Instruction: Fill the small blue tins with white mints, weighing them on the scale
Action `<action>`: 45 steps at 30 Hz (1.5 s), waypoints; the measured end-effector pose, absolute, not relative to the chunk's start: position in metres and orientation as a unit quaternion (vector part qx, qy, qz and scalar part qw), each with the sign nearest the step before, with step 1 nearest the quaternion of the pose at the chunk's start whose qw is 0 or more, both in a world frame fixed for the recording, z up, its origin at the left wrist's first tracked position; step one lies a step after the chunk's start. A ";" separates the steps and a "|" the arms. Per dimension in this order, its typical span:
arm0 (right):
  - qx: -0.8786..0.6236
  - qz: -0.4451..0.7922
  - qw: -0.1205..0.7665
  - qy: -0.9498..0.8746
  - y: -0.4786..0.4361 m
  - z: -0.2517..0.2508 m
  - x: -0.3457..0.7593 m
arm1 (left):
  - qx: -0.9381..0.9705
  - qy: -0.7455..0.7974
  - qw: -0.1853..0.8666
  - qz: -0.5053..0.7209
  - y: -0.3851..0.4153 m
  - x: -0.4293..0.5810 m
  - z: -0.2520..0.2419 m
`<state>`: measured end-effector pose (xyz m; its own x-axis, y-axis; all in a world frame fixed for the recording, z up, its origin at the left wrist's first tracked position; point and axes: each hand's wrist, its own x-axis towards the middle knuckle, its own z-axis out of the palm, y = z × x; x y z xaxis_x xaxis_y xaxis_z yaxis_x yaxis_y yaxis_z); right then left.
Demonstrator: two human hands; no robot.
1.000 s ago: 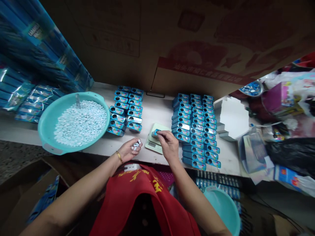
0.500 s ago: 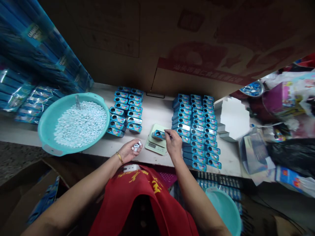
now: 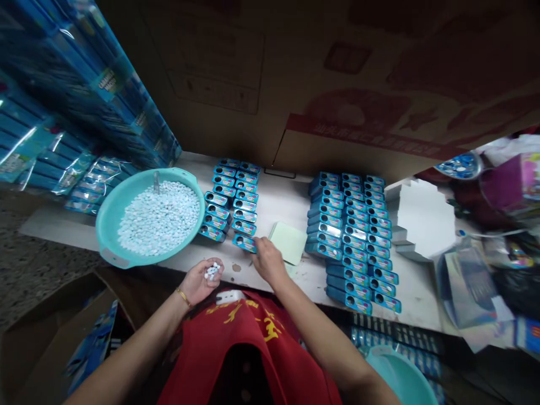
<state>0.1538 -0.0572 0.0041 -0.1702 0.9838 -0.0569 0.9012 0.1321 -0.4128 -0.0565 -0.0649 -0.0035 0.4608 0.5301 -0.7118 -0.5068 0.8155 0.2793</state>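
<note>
Blue rectangular metal tin (image 3: 244, 243) lies crosswise left of the right hand (image 3: 268, 261), touching its fingers; the left hand (image 3: 196, 284), apart, cups white mints (image 3: 212, 271).

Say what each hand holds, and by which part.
The left hand cradles a few white candies in its cupped palm. The right hand has its fingertips at the right end of a blue tin; whether it grips it cannot be told.

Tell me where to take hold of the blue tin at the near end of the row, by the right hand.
Pinch the blue tin by its two short ends, coming from above on the near side, where the right hand is. Its far long side lies close against the next tin, leaving little finger room, while the ends look free.
</note>
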 end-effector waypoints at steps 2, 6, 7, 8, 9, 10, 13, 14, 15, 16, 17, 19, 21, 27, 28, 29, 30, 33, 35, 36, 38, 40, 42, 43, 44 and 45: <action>-0.637 0.175 0.109 -0.743 -0.049 -0.002 0.131 | 0.013 0.429 0.850 0.306 -0.063 -0.056 -0.002; -0.645 0.136 0.141 -0.738 -0.057 -0.006 0.150 | 0.019 0.433 0.849 0.302 -0.060 -0.057 -0.003; -0.662 0.115 0.152 -0.725 -0.064 -0.004 0.168 | 0.019 0.433 0.850 0.300 -0.059 -0.058 -0.004; -0.686 0.091 0.158 -0.704 -0.073 -0.002 0.190 | 0.019 0.433 0.851 0.298 -0.059 -0.060 -0.006; -0.721 0.059 0.157 -0.673 -0.081 0.000 0.214 | 0.019 0.432 0.852 0.295 -0.058 -0.061 -0.008; -0.758 0.025 0.141 -0.637 -0.089 0.002 0.237 | 0.019 0.431 0.853 0.293 -0.057 -0.061 -0.009; -0.801 -0.026 0.068 -0.595 -0.106 0.001 0.293 | 0.020 0.437 0.856 0.276 -0.053 -0.054 -0.011; -0.798 -0.030 0.049 -0.599 -0.108 -0.001 0.305 | 0.022 0.439 0.856 0.270 -0.052 -0.050 -0.010; -0.792 -0.032 0.035 -0.609 -0.110 -0.004 0.312 | 0.023 0.442 0.857 0.265 -0.051 -0.045 -0.009; -0.785 -0.035 0.025 -0.618 -0.110 -0.006 0.316 | 0.026 0.443 0.857 0.262 -0.050 -0.040 -0.007; -0.777 -0.040 0.021 -0.627 -0.111 -0.006 0.317 | 0.027 0.443 0.858 0.260 -0.049 -0.035 -0.006; -0.761 -0.048 0.020 -0.646 -0.111 -0.002 0.313 | 0.026 0.443 0.858 0.260 -0.048 -0.028 -0.004; -0.739 -0.042 0.021 -0.672 -0.112 0.010 0.303 | 0.022 0.438 0.859 0.263 -0.050 -0.025 -0.003; -0.689 0.009 -0.003 -0.725 -0.099 0.039 0.262 | 0.019 0.420 0.872 0.250 -0.056 -0.018 -0.003; -0.689 0.015 -0.004 -0.725 -0.096 0.040 0.258 | 0.019 0.420 0.872 0.250 -0.056 -0.017 -0.003; -0.690 0.021 -0.002 -0.723 -0.093 0.040 0.255 | 0.018 0.421 0.872 0.250 -0.057 -0.015 -0.003; -0.693 0.027 0.003 -0.720 -0.090 0.038 0.253 | 0.018 0.423 0.871 0.251 -0.057 -0.015 -0.002; -0.696 0.042 0.024 -0.717 -0.084 0.031 0.252 | 0.013 0.425 0.870 0.250 -0.059 -0.014 -0.002; -0.690 0.051 0.038 -0.721 -0.082 0.023 0.250 | 0.011 0.424 0.870 0.250 -0.060 -0.015 -0.002; -0.684 0.057 0.045 -0.726 -0.082 0.020 0.249 | 0.011 0.425 0.870 0.251 -0.061 -0.015 -0.002; -0.673 0.070 0.069 -0.733 -0.082 0.013 0.246 | 0.012 0.431 0.867 0.250 -0.062 -0.014 -0.002; -0.670 0.079 0.116 -0.729 -0.087 0.010 0.247 | 0.013 0.437 0.865 0.249 -0.063 -0.013 -0.002; -0.676 0.080 0.185 -0.709 -0.097 0.009 0.254 | 0.013 0.441 0.862 0.251 -0.063 -0.013 -0.003; -0.683 0.077 0.220 -0.692 -0.103 0.009 0.259 | 0.012 0.443 0.860 0.254 -0.063 -0.014 -0.004; -0.692 0.076 0.252 -0.672 -0.110 0.009 0.265 | 0.009 0.446 0.857 0.258 -0.064 -0.015 -0.004; -0.702 0.077 0.276 -0.652 -0.117 0.008 0.272 | 0.004 0.450 0.853 0.263 -0.064 -0.017 -0.005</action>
